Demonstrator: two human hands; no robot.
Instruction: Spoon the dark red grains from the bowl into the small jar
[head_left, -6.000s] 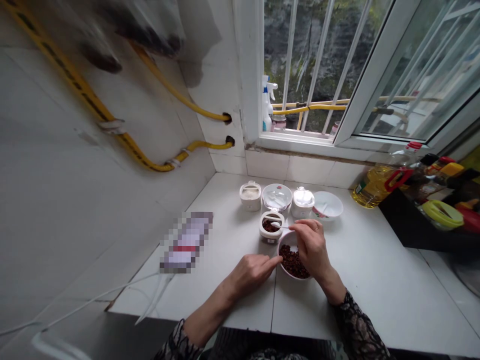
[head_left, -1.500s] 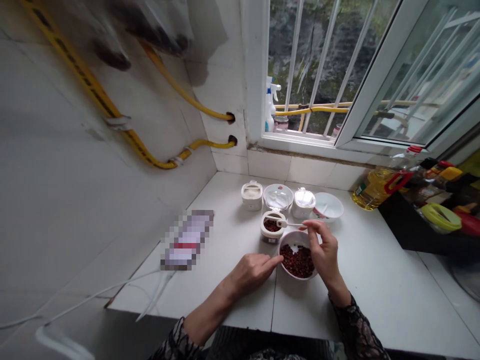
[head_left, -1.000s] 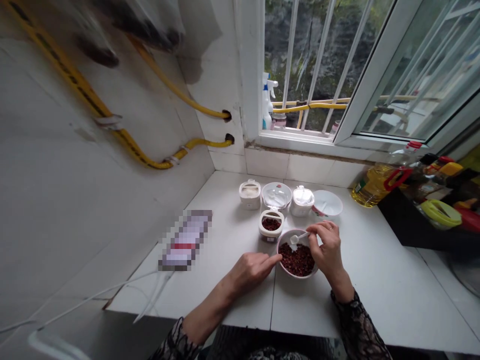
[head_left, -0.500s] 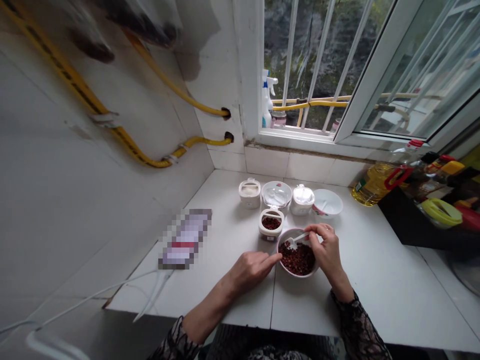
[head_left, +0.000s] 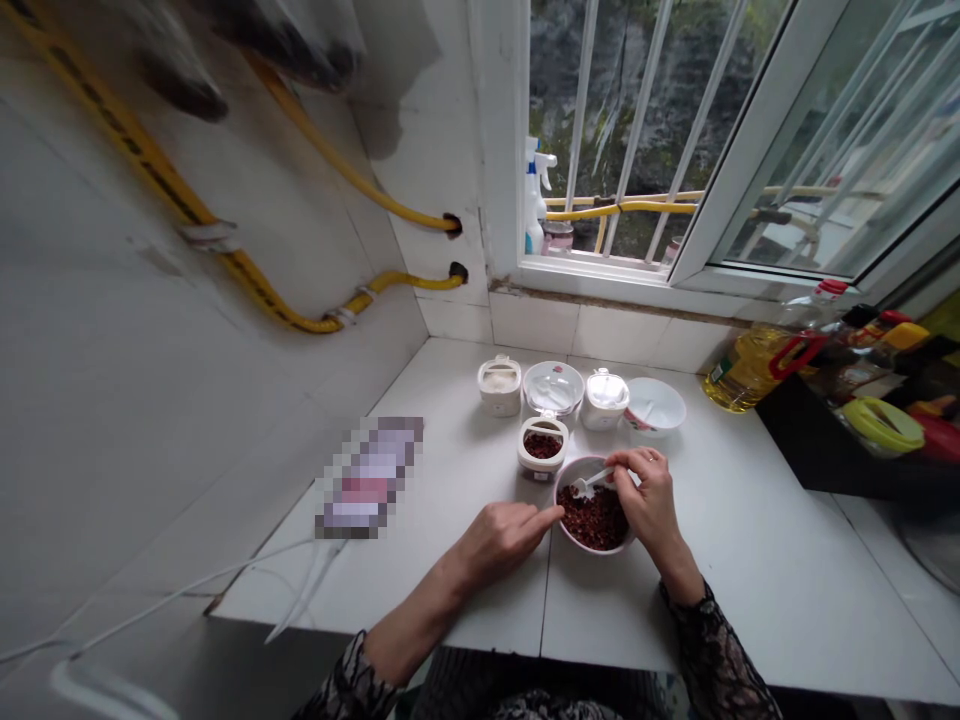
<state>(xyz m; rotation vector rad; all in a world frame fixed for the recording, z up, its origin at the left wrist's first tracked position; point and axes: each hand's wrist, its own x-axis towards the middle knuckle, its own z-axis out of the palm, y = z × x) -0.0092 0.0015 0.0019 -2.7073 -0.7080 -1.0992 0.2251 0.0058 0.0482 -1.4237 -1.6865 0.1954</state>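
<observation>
A bowl (head_left: 594, 551) of dark red flakes (head_left: 596, 518) sits near the counter's front. My right hand (head_left: 646, 500) pinches the handle of a small white spoon (head_left: 585, 486), whose head is at the flakes inside the bowl's back left. My left hand (head_left: 499, 545) reaches its index finger to the bowl's left rim, the other fingers curled with no object visible in them. Just behind the bowl stands an open-topped jar (head_left: 541, 466) of similar red flakes.
Behind are a jar of pale powder (head_left: 499, 391), a clear-covered bowl (head_left: 553, 388), another white jar (head_left: 604, 402) and a white bowl (head_left: 664, 410). A blurred phone-like object (head_left: 371, 478) lies left. An oil bottle (head_left: 742, 370) and a black condiment rack (head_left: 802, 430) stand right.
The right hand and spoon have shifted very slightly left. The left hand stays at the bowl's rim.
</observation>
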